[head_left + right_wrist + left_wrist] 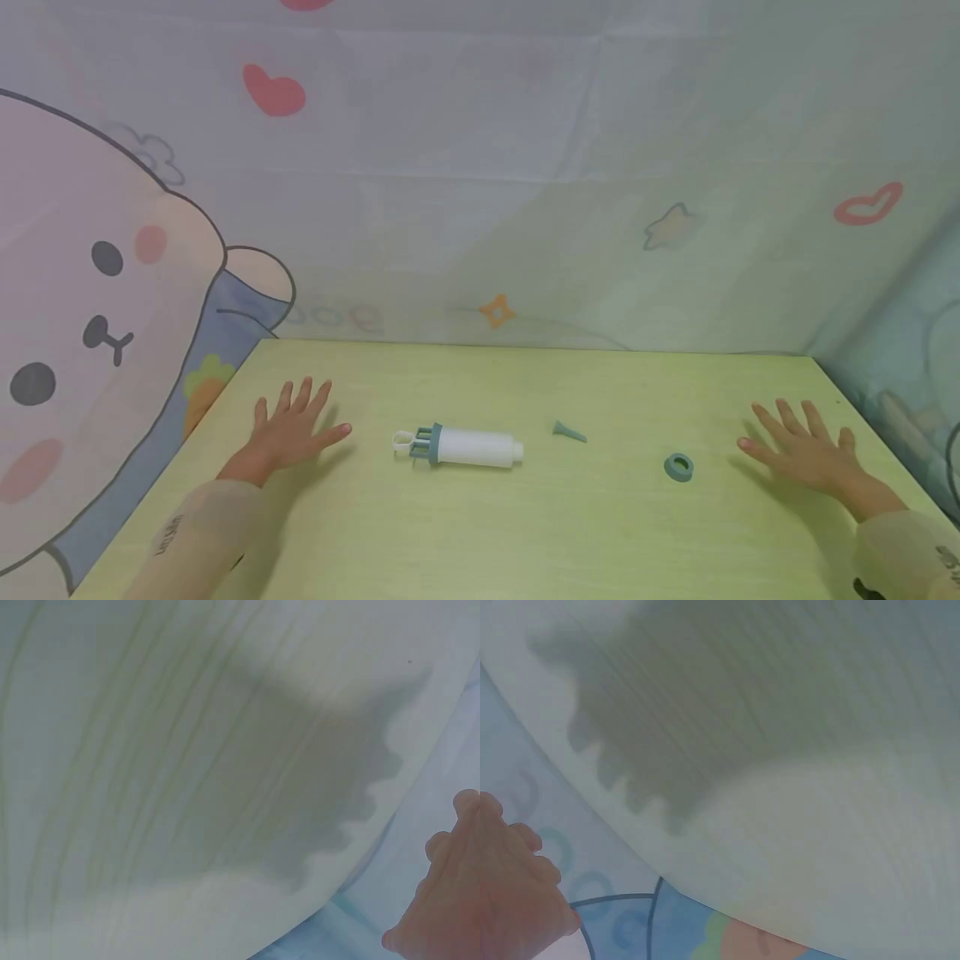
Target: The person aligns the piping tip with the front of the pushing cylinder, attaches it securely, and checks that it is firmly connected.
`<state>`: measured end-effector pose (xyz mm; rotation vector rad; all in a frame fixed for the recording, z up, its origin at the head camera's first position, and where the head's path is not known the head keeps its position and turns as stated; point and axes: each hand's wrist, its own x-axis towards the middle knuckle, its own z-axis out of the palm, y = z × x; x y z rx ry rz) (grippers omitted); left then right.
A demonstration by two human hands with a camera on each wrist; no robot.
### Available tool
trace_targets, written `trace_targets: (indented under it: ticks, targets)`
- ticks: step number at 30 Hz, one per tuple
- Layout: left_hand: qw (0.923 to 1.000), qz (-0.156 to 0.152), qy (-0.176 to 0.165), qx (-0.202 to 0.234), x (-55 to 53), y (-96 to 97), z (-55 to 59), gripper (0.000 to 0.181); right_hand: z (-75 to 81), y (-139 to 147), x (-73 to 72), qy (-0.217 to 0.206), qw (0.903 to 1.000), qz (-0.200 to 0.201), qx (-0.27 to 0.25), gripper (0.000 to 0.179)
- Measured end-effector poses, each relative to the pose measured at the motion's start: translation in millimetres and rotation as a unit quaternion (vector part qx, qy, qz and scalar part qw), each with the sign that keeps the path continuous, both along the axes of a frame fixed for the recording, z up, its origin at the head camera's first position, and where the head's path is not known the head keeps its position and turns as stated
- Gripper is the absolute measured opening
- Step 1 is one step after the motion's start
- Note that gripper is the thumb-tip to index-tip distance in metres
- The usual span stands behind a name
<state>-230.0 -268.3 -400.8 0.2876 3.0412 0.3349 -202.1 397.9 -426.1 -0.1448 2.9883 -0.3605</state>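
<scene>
On the table lies a white icing syringe point(476, 447) with a green flange and a ring-ended plunger that points left. To its right sits a small green nozzle point(570, 432), its wider end toward the syringe. Farther right is a green screw ring point(678, 467). My left hand point(291, 433), fingers spread, is over the table left of the syringe and holds nothing. My right hand point(806, 454) is spread likewise, right of the ring and apart from it. Each wrist view catches part of its own hand, the left hand point(517, 889) and the right hand point(446, 892), with a shadow.
The pale green table point(465, 533) ends at a back edge against a hanging cloth point(465, 108) printed with hearts and stars. A large cartoon bear point(82, 275) is printed on the cloth at the left. More cloth point(907, 358) hangs along the right side.
</scene>
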Motion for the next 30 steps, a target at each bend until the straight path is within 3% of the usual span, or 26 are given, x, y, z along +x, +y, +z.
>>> trace_targets:
  ticks: [7,17,30]
  targets:
    - [0.9995,-0.026,0.017,0.007,-6.1,21.5,-1.9,0.085,1.4,-16,-0.1,0.02,0.9996,0.017,-0.009,0.077]
    - [0.9962,-0.076,0.043,0.001,-14.9,66.6,-1.8,0.082,3.3,-36,0.3,0.061,0.9965,0.054,-0.021,0.073]
    - [0.9842,-0.164,0.064,0.023,-19.7,133.4,-5.0,0.072,-5.2,-66,2.3,0.094,0.9889,0.102,-0.055,0.072]
